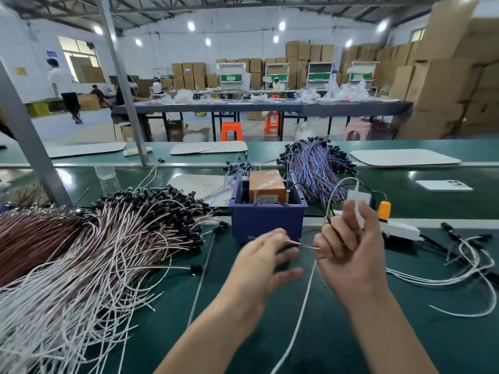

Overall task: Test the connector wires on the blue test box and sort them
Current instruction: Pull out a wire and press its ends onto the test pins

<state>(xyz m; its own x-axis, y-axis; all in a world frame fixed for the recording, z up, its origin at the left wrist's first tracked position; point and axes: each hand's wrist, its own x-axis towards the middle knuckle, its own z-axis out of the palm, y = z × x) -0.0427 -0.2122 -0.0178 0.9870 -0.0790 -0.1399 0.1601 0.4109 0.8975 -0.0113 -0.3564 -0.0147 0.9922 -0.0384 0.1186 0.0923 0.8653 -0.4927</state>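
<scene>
The blue test box (267,220) stands mid-table with an orange block (266,184) inside it. Just in front of the box, a short connector wire (302,244) stretches between both hands. My left hand (267,255) pinches its left end, where a dark connector shows under the fingers, blurred. My right hand (348,249) pinches the right end between curled fingers. A big heap of white and brown wires with black connectors (113,238) lies to the left. A bundle of blue and purple wires (316,166) lies behind the box.
A white power strip with an orange plug (383,211) sits right of the box, loose white cables (459,271) beyond it. A white phone (445,184) lies far right. A grey post (29,147) rises at left. White trays (405,157) rest on the far belt.
</scene>
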